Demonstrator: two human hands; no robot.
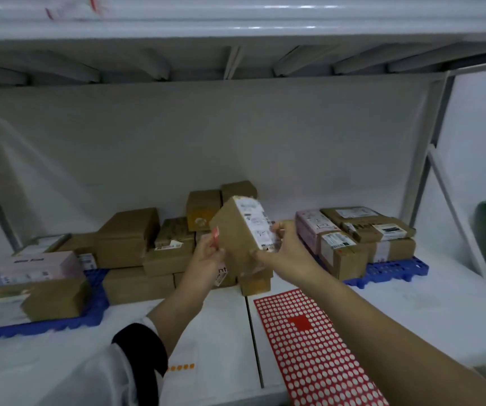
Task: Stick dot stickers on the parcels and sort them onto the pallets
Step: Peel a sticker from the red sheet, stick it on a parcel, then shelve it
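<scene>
Cardboard parcel (237, 238) tilted between hands | right hand (284, 249) grips labelled side | left hand (206, 256) holds opposite side

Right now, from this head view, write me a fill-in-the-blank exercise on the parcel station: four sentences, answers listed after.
1. The left hand and right hand hold up one parcel made of brown ____.
2. The sticker sheet on the table is ____ in colour.
3. Both pallets holding sorted parcels are ____ in colour.
4. The held parcel's white label lies on the side gripped by the ____ hand.

Missing words: cardboard, red, blue, right.
</scene>
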